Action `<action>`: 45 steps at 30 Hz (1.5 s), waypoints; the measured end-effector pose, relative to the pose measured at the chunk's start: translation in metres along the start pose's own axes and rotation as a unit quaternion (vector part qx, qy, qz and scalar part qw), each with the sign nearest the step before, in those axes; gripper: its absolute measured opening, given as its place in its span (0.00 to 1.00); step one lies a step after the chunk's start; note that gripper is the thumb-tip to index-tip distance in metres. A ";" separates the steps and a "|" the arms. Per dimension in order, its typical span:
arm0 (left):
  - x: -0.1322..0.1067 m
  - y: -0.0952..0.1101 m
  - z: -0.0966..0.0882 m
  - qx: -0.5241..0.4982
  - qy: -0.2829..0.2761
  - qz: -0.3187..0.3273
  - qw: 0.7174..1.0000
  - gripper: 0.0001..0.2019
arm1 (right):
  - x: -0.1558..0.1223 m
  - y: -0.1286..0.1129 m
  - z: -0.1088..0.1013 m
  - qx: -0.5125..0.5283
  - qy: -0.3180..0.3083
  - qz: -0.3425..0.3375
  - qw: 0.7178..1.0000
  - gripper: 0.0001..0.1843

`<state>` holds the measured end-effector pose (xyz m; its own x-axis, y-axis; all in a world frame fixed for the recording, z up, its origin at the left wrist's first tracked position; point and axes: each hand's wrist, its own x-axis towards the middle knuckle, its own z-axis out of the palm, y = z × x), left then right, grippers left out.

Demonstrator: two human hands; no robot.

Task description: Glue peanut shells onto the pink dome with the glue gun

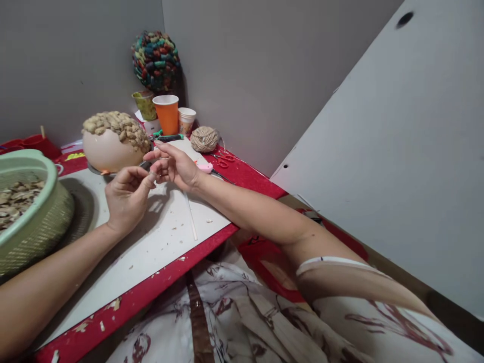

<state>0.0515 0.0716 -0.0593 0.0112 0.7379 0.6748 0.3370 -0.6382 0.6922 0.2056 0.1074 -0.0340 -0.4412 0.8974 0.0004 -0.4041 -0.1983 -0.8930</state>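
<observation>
My left hand (127,195) is over the white board (151,242), thumb and forefinger pinched together. Whatever is between those fingertips is too small to make out. Its pinch meets the fingers of my right hand (177,166), which is palm toward me with fingers apart and slightly curled. Just behind both hands rests a pale balloon (108,149), its top and right side covered in peanut shells (121,125). Past my right wrist lies a pink-handled tool (205,168), partly hidden. A thin white stick (191,217) lies on the board below that wrist.
At left stands a green basket (56,196) of peanut shells. Behind are an orange cup (167,115), a smaller paper cup (186,121), a twine ball (204,139), red-handled scissors (223,160) and a multicoloured ball (157,60). Grey walls enclose the red-covered table (257,176).
</observation>
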 end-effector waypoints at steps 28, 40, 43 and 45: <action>-0.028 0.008 -0.008 0.067 -0.196 0.457 0.865 0.18 | -0.017 -0.030 -0.052 -0.842 0.025 0.001 0.539 0.21; -0.048 0.055 -0.008 -0.015 -0.263 0.526 0.809 0.10 | -0.045 -0.022 -0.062 -0.791 0.068 -0.089 0.602 0.28; -0.075 0.074 -0.006 -0.095 -0.294 0.513 0.801 0.04 | -0.056 -0.033 -0.068 -0.757 0.109 -0.120 0.633 0.32; -0.087 0.086 -0.005 -0.112 -0.375 0.482 0.784 0.05 | -0.063 -0.045 -0.071 -0.663 0.149 -0.183 0.711 0.30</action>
<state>0.0752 -0.0481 -0.0571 0.7376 -0.2414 0.6306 -0.3397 -0.9398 0.0376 0.3083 0.0882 -0.0256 -0.2324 0.8763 0.4221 0.7485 0.4383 -0.4977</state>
